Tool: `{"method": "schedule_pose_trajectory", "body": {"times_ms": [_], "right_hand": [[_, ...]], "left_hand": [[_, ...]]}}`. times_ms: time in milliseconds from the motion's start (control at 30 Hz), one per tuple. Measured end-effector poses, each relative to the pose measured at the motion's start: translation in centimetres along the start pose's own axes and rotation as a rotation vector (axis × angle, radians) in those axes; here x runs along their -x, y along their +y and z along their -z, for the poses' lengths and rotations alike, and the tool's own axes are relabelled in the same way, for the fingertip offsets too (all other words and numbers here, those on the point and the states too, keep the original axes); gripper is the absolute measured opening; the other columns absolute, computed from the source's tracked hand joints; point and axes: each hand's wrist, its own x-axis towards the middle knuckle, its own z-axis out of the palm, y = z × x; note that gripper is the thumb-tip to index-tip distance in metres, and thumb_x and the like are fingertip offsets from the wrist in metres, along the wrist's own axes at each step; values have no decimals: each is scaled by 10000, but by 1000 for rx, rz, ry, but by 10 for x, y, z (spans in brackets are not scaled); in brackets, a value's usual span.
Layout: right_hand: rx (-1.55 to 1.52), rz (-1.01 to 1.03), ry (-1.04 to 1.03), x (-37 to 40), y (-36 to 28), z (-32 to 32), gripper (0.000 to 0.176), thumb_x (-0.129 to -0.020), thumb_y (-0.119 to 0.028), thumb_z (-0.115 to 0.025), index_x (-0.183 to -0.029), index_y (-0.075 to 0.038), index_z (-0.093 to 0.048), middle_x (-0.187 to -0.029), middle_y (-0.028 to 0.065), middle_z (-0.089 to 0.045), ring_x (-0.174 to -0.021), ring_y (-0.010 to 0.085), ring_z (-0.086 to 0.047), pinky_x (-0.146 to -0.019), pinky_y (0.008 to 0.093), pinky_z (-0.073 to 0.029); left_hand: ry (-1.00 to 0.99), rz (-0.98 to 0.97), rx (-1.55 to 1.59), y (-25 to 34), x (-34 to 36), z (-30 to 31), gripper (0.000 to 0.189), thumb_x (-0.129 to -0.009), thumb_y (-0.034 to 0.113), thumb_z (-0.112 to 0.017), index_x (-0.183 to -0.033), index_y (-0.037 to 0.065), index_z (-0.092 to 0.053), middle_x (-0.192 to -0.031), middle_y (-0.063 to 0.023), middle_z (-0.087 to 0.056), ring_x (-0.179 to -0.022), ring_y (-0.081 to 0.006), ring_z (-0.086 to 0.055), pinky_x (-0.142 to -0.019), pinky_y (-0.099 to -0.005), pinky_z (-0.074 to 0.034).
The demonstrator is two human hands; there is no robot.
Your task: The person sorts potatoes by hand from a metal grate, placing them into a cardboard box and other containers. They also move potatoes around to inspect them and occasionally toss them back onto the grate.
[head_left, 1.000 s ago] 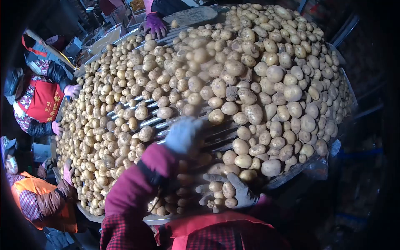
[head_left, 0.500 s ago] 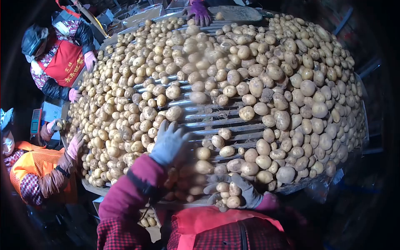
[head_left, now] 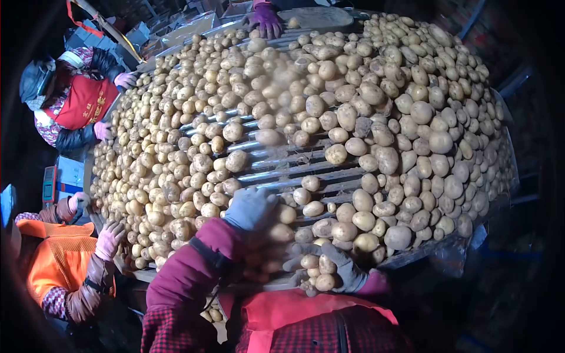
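Note:
Potatoes [head_left: 170, 191] cover a wide table with metal rollers [head_left: 282, 170] showing through its middle. My left hand [head_left: 251, 208], in a pale grey-blue glove, is over the near edge of the bare rollers, beside a potato; its fingers are bent and whatever lies beneath them is hidden. Low at the front edge, my right hand [head_left: 338, 267], in a grey glove, is curled around several small potatoes [head_left: 319, 272]. Blurred potatoes lie between my two hands.
Two co-workers stand at the left, one in a red apron [head_left: 88, 101], one in an orange vest [head_left: 62, 250]. A purple-gloved hand [head_left: 265, 21] rests at the far edge. Below my left arm is a box with potatoes [head_left: 213, 313]. A red scale [head_left: 49, 182] stands left.
My left hand has moved nearer to my body and its spread fingers have bent. My right hand still holds the small potatoes. The orange-vested co-worker's hand has lifted off the potatoes.

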Motion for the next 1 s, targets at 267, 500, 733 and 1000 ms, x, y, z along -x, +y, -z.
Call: {"method": "schedule_pose_trajectory", "body": {"times_ms": [267,500,733,1000], "right_hand": [[486,191,-4,-1,-10,-20,571,-969,-259,-617,-1491,-96,-454,-1493,156,-497,-1195,297,-593,-956,424,-521],[-469,-21,-137,10,13,11,568,-1035,-266,-621,-1548,-160,-402,-1565,216,-391,-1346,382,-475,-1043,503,-464],[-396,15,-54,25,10,-1,597,-1001,-239,-666,-1536,-164,-413,-1523,154,-431,-1215,253,-531,-972,400,-480],[-49,17,41,24,3,2,667,-977,-278,-701,-1545,-158,-373,-1461,136,-475,-1200,272,-553,-963,404,-488]], "left_hand": [[350,-375,769,44,49,93,357,-901,312,-745,-1198,124,-683,-1117,-125,-694,-826,-286,-684,-716,-418,-532],[533,-107,665,49,13,64,592,-887,393,-731,-1306,0,-588,-1161,-234,-655,-1004,-420,-647,-863,-499,-520],[-23,164,440,37,-22,23,588,-807,363,-770,-1290,102,-560,-1247,-234,-581,-1082,-448,-651,-898,-557,-537],[95,170,1110,10,5,15,446,-909,204,-765,-1298,42,-620,-1154,-33,-637,-1027,-138,-614,-916,-322,-528]]}}
